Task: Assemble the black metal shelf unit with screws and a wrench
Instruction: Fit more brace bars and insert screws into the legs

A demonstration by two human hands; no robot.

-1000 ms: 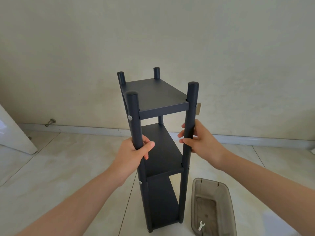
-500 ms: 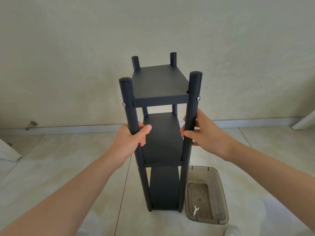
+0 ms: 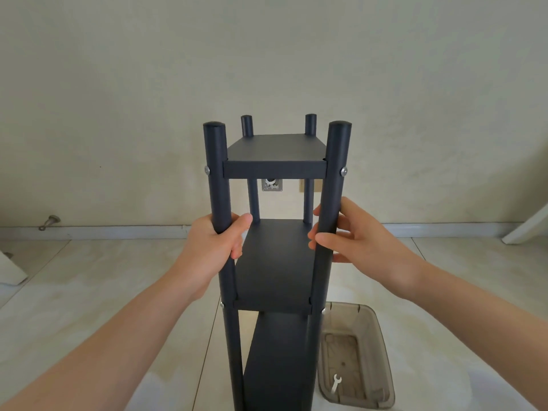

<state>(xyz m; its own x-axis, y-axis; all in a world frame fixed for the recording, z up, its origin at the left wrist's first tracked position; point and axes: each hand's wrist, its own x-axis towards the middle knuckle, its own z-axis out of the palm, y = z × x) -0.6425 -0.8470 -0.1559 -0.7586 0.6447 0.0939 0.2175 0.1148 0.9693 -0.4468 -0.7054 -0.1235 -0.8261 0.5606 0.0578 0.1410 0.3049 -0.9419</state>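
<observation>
Holding the shelf unit (image 3: 274, 170) upright, we have left hand (image 3: 212, 244) wrapped round left front post (image 3: 218, 179), right hand (image 3: 364, 241) curled round right front post (image 3: 333, 188), wrench (image 3: 336, 382) in tray (image 3: 382, 336).

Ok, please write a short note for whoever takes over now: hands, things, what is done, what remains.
Left hand grips the left front post. Right hand holds the right front post. Both are between the top and middle shelves.
The shelf unit stands upright, three shelves on four posts.
The wrench lies in the brown tray on the floor, right of the unit.
Done: screws show on both front posts at the top and middle shelves.
Left: the bottom and rear joints are not visible, so probably check them for tightness.
</observation>
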